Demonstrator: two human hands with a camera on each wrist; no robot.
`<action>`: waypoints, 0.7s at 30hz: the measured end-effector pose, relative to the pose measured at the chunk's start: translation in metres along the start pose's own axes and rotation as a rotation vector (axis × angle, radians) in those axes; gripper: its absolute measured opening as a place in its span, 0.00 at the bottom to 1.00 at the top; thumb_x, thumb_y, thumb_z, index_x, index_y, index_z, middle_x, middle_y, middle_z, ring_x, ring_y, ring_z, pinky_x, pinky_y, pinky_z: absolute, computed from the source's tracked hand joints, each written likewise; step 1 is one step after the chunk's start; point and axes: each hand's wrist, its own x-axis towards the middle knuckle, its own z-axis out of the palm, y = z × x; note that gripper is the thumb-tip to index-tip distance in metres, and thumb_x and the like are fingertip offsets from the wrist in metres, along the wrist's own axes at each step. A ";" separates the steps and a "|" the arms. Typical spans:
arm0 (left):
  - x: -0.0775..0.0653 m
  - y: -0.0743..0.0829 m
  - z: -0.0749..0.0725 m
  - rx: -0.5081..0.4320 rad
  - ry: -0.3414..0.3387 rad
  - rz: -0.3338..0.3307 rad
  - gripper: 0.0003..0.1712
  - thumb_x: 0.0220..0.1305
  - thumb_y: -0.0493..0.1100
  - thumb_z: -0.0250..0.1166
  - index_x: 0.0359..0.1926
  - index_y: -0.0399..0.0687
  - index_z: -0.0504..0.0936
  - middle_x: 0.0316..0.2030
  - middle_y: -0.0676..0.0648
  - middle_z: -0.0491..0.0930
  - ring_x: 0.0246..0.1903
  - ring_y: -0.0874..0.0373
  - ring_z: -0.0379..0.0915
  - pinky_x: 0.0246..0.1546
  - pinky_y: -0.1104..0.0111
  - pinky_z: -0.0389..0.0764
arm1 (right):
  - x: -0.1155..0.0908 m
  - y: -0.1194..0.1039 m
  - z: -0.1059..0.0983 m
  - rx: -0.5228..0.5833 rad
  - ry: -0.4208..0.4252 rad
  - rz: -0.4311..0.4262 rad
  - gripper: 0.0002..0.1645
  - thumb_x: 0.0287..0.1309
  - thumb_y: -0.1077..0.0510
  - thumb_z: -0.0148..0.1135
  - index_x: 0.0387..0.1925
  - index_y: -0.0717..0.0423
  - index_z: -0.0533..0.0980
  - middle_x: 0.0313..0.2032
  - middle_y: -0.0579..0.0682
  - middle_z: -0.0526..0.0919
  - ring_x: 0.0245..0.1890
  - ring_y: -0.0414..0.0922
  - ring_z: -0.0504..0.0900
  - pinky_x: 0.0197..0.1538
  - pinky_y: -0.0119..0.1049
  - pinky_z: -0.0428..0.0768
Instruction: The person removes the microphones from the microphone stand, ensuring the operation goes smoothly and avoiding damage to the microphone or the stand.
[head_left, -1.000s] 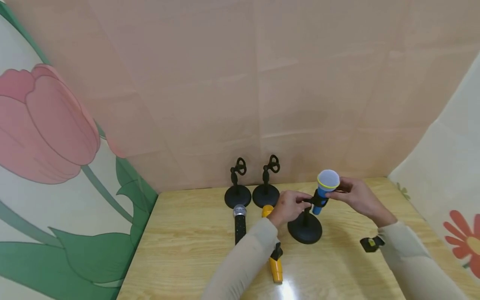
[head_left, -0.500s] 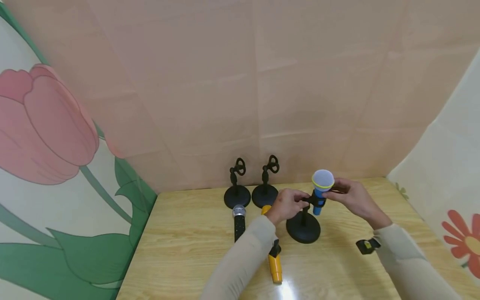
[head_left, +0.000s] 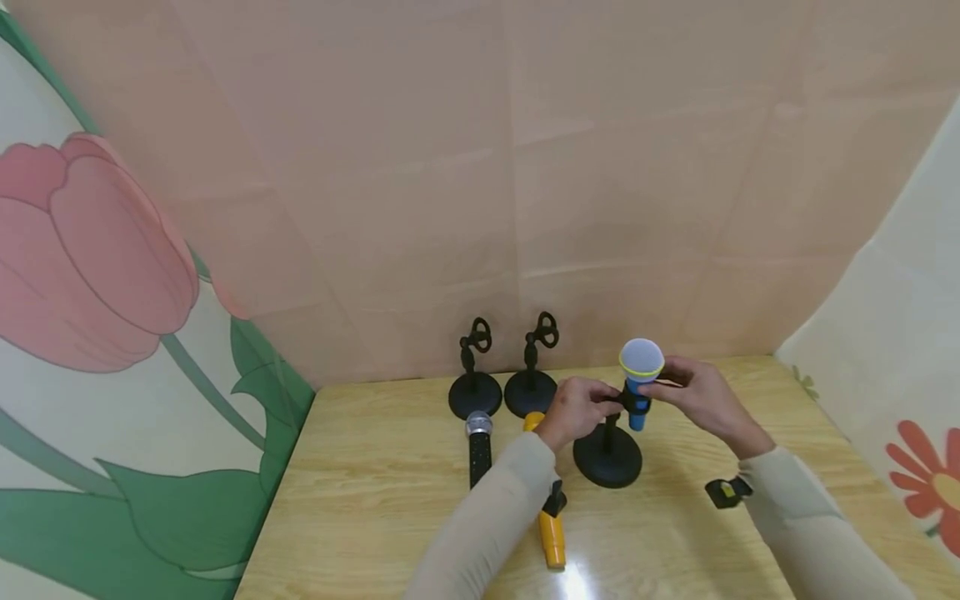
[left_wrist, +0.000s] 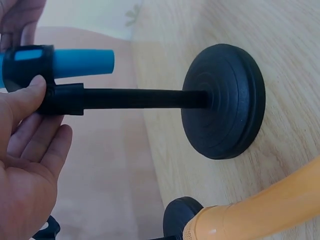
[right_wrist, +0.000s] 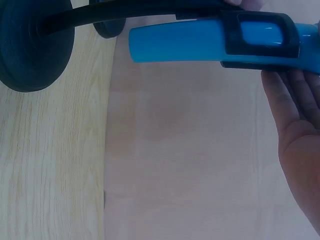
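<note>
A blue toy microphone [head_left: 641, 358] with a white head and a yellow ring sits through the clip of a black desktop microphone stand [head_left: 609, 458]. Its bare lower end pokes out below the clip in the left wrist view. My left hand [head_left: 576, 410] pinches the stand at the clip joint, thumb on one side and fingers behind. From the other side, my right hand [head_left: 705, 402] holds the microphone just under its head. In the right wrist view, fingertips of the right hand [right_wrist: 300, 115] lie against the blue body [right_wrist: 175, 41] beside the clip.
Two more black stands, a left one [head_left: 475, 393] and a right one [head_left: 531, 390], stand at the table's back edge with ring clips. A black microphone [head_left: 480, 450] with a silver head and an orange microphone [head_left: 552, 542] lie in front, partly behind the left arm.
The blue microphone and my right hand have shifted slightly left, and the microphone is more upright. My left hand keeps its grip on the stand.
</note>
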 end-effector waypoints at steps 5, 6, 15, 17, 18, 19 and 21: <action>0.001 -0.002 -0.002 0.004 -0.014 -0.001 0.07 0.60 0.44 0.73 0.40 0.51 0.91 0.34 0.60 0.87 0.32 0.74 0.78 0.33 0.80 0.78 | 0.001 0.000 0.002 -0.029 0.016 0.000 0.25 0.59 0.57 0.73 0.53 0.68 0.78 0.46 0.64 0.85 0.44 0.29 0.80 0.42 0.24 0.80; 0.001 -0.003 -0.002 0.001 -0.017 -0.002 0.07 0.60 0.44 0.73 0.40 0.51 0.91 0.34 0.60 0.87 0.32 0.74 0.79 0.33 0.80 0.78 | 0.001 0.000 0.002 -0.033 0.017 0.002 0.25 0.59 0.57 0.73 0.53 0.69 0.78 0.46 0.64 0.85 0.44 0.29 0.80 0.42 0.24 0.80; 0.001 -0.002 -0.002 -0.020 -0.017 -0.023 0.07 0.59 0.44 0.74 0.40 0.52 0.92 0.32 0.61 0.87 0.32 0.73 0.79 0.35 0.78 0.79 | -0.001 0.002 0.003 -0.053 0.024 0.011 0.26 0.61 0.56 0.71 0.54 0.69 0.77 0.47 0.65 0.84 0.44 0.29 0.79 0.42 0.24 0.79; 0.001 -0.002 -0.001 -0.022 -0.017 -0.032 0.07 0.59 0.44 0.74 0.39 0.52 0.92 0.31 0.62 0.86 0.32 0.73 0.79 0.35 0.78 0.79 | -0.001 0.003 0.003 -0.046 0.030 0.005 0.25 0.61 0.57 0.71 0.54 0.69 0.78 0.47 0.66 0.84 0.44 0.27 0.79 0.42 0.23 0.79; 0.001 -0.002 -0.001 -0.023 -0.017 -0.035 0.07 0.59 0.44 0.74 0.39 0.52 0.92 0.31 0.62 0.86 0.32 0.73 0.79 0.35 0.78 0.79 | -0.001 0.003 0.004 -0.041 0.032 0.003 0.25 0.61 0.57 0.71 0.54 0.69 0.78 0.47 0.66 0.84 0.43 0.26 0.79 0.42 0.23 0.78; 0.001 -0.002 -0.001 -0.023 -0.017 -0.037 0.07 0.59 0.44 0.74 0.39 0.52 0.92 0.31 0.62 0.86 0.32 0.73 0.79 0.35 0.78 0.79 | -0.001 0.003 0.004 -0.036 0.033 0.000 0.24 0.61 0.58 0.71 0.54 0.69 0.78 0.47 0.66 0.84 0.43 0.26 0.79 0.42 0.23 0.78; 0.001 -0.002 -0.001 -0.020 -0.014 -0.042 0.07 0.58 0.44 0.74 0.39 0.53 0.92 0.31 0.62 0.86 0.32 0.73 0.79 0.35 0.77 0.79 | -0.001 0.003 0.004 -0.030 0.034 -0.005 0.24 0.61 0.58 0.71 0.54 0.69 0.78 0.47 0.66 0.84 0.43 0.26 0.79 0.42 0.23 0.79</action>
